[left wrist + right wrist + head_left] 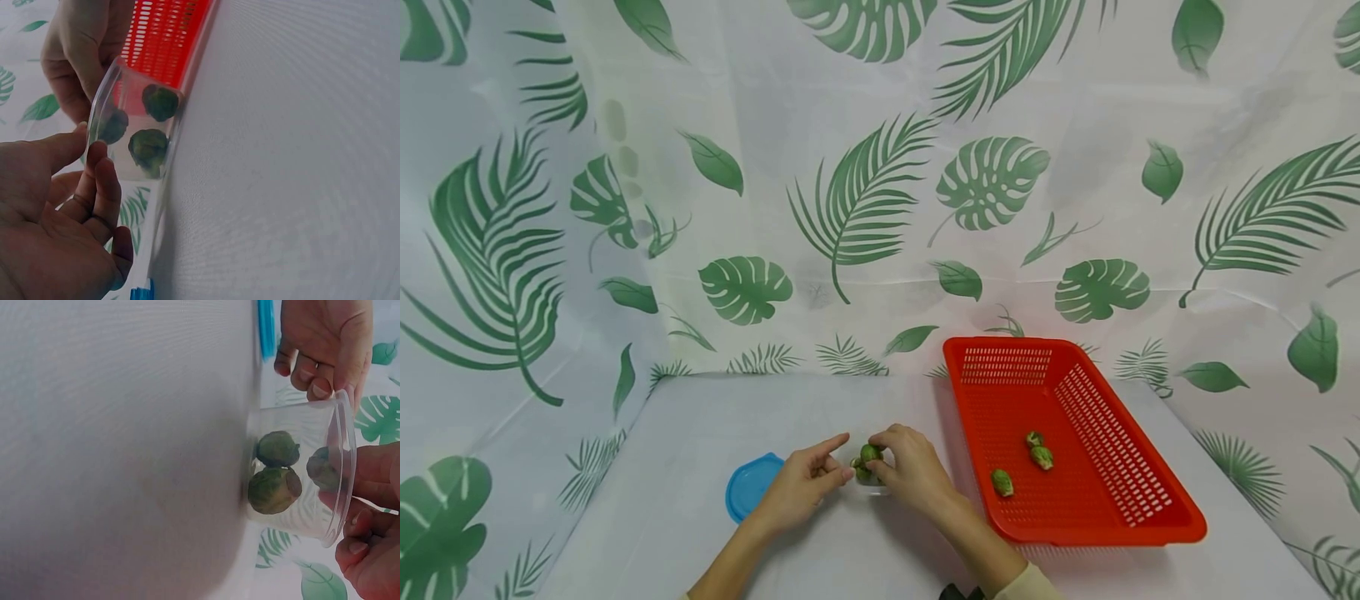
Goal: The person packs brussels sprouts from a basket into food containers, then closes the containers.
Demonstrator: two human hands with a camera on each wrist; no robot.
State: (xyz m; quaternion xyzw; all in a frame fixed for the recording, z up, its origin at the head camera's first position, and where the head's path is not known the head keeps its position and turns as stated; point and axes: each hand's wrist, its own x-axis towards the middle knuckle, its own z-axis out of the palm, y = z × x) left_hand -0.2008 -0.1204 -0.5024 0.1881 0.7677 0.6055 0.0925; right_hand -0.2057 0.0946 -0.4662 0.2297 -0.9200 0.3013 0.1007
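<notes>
Head view: a small clear plastic cup [868, 479] stands on the white table [700, 467] between the two hands, with Brussels sprouts [869, 454] visible in it. The right hand [910, 467] is seen at the cup's rim, its fingertips pinching the topmost sprout; the left hand [801, 487] is held against the cup's near side with the forefinger extended and the other fingers loosely bent. A blue lid [752, 485] lies flat just left of the left hand, and a red basket [1157, 517] with three sprouts on its floor is set to the right. Left wrist view: the cup [134, 128] is shown upright on the table with three sprouts inside, and the left hand [56, 237] is noted touching its wall with relaxed, half-curled fingers, no closed grip being made. Right wrist view: two sprouts [275, 478] rest on the cup's bottom while a third is held near the rim by the right hand's fingers [375, 472]. Risk assessment: the cup is light and only steadied, so it could be tipped or dragged if the pinched sprout is caught on the rim; the remaining sprouts could then be spilled and rolled across the table. The round sprout could also be dropped from a fingertip pinch
</notes>
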